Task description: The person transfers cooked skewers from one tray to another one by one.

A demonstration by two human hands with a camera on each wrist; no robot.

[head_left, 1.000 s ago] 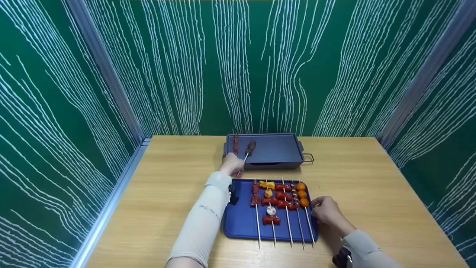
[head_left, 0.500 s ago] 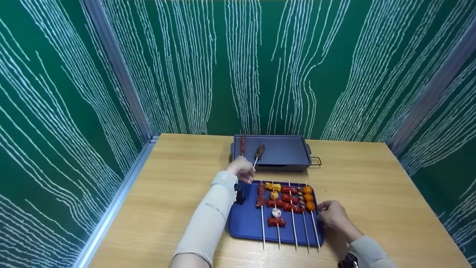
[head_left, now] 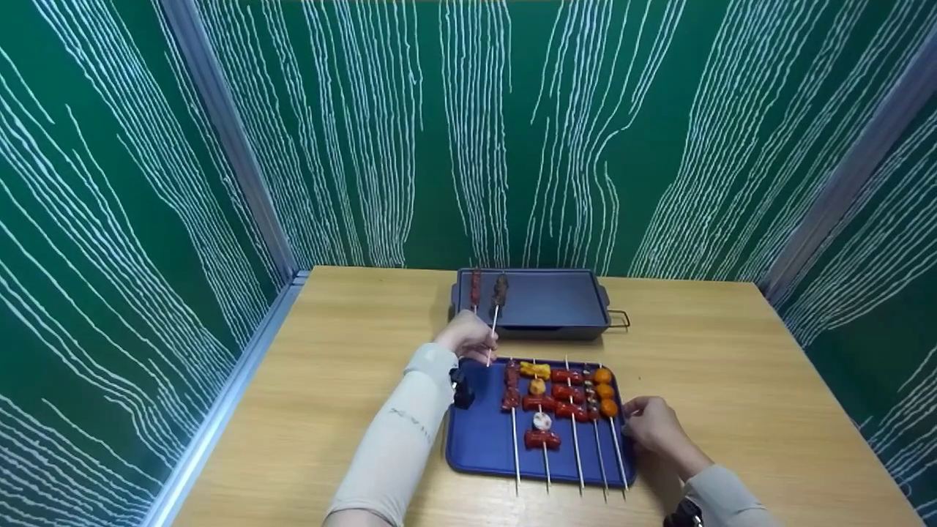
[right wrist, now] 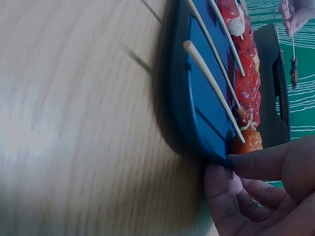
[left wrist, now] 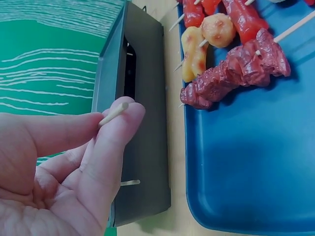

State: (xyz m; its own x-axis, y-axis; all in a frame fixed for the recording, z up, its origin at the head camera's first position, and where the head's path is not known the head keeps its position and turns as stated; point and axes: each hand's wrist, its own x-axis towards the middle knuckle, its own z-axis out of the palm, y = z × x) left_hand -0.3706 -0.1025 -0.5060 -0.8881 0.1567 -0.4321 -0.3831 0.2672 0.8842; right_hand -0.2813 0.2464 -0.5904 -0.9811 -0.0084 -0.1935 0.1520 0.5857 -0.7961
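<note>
My left hand [head_left: 470, 335] pinches the stick of a dark meat skewer [head_left: 500, 290] between thumb and forefinger. The stick's blunt end [left wrist: 115, 113] pokes out toward the left wrist camera. The skewer's meat is over the left part of a dark grill [head_left: 549, 296]; whether it touches the plate I cannot tell. Left of it lies a red meat skewer [head_left: 475, 288] on the grill, its stick partly hidden by the hand. My right hand [head_left: 655, 428] pinches the right rim of a blue tray [right wrist: 184, 105], thumb and fingers around the edge.
Several skewers lie side by side on the tray: red meat [head_left: 511, 386], a mixed one [head_left: 537, 387], red sausage pieces [head_left: 568, 394] and orange balls [head_left: 605, 391] among them. A wire handle [head_left: 620, 318] juts from the grill's right. Green walls [head_left: 351, 146] enclose the wooden table [head_left: 344, 329].
The dark meat skewer has swung from a rightward slant to nearly straight, its meat moving left toward the red meat skewer. The right hand still holds the tray rim; the head view has shifted slightly.
</note>
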